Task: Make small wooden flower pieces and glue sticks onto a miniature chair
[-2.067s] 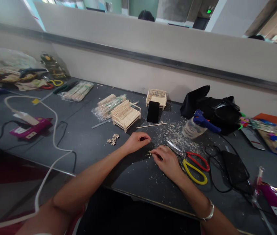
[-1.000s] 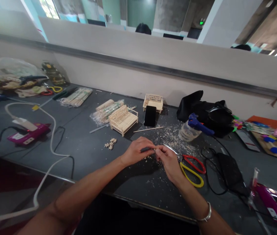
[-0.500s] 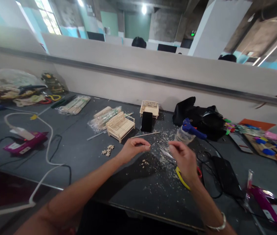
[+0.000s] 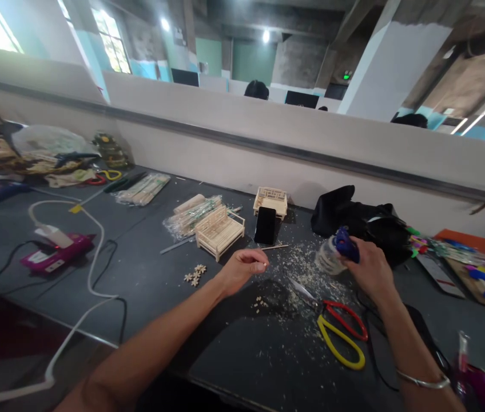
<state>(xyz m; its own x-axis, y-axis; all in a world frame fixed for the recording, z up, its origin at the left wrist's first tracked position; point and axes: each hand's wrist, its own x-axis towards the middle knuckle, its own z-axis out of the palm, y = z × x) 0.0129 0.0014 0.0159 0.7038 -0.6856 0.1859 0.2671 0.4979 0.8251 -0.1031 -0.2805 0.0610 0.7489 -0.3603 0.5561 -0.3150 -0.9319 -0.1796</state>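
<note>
My left hand (image 4: 242, 266) hovers just above the dark table (image 4: 148, 269), fingers pinched on a tiny pale wood piece. My right hand (image 4: 366, 268) has reached to the right and is wrapped round the handle of the blue glue gun (image 4: 344, 242), which rests in a clear cup (image 4: 327, 256). Small cut wood bits (image 4: 261, 301) and sawdust lie between the hands. Red-and-yellow scissors (image 4: 337, 331) lie open on the table below my right hand.
A stick-built miniature bench (image 4: 219, 230), a black phone (image 4: 265, 225) leaning on a second small wooden model (image 4: 271, 200), wooden flower pieces (image 4: 195, 274), bagged sticks (image 4: 191, 213), a black bag (image 4: 362, 223), a magenta glue gun (image 4: 56, 257) with cables, and a grey partition wall (image 4: 268, 143) behind.
My hands were together over the wood bits; they have parted. My right hand moved right and took hold of the blue glue gun. My left hand stays pinched and has lifted slightly.
</note>
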